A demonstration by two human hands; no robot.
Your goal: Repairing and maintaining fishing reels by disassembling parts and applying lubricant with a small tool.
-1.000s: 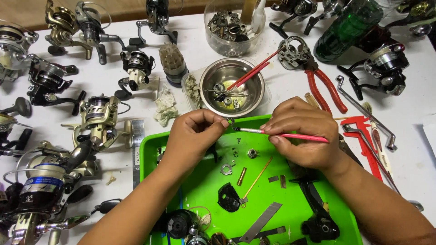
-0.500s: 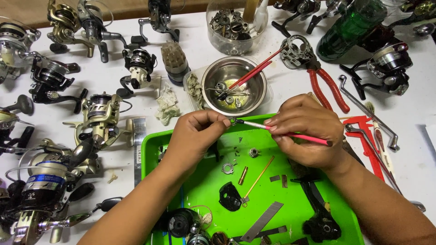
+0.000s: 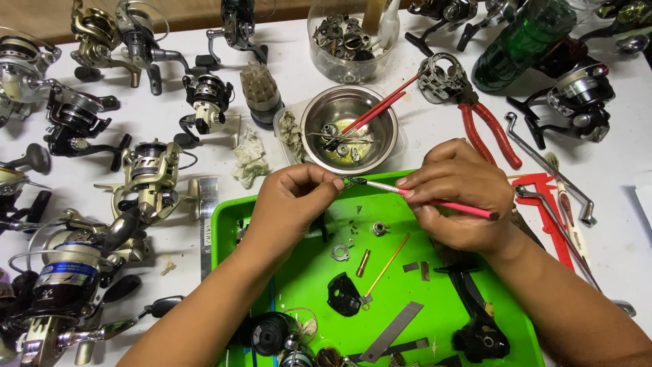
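My left hand (image 3: 288, 204) pinches a small metal part (image 3: 347, 181) between thumb and fingertips, over the far edge of a green tray (image 3: 227, 217). My right hand (image 3: 455, 194) grips a thin pink-handled brush (image 3: 441, 200), and its tip touches the small part. Both hands hover just in front of a steel bowl (image 3: 350, 129) that holds small parts, yellowish liquid and two red sticks. Loose reel parts lie on the tray below the hands: a washer (image 3: 339, 253), a brass pin (image 3: 363, 262), a black cover (image 3: 343, 296).
Several fishing reels (image 3: 153, 177) crowd the white table at the left and along the back. A glass jar of parts (image 3: 350, 41) stands behind the bowl. Red-handled pliers (image 3: 475, 115), a metal crank handle (image 3: 547, 163), a red caliper (image 3: 550, 211) and a green bottle (image 3: 519, 44) lie at the right.
Both hands have stayed over the tray's far edge; the brush tip has shifted slightly against the small part in my left hand.
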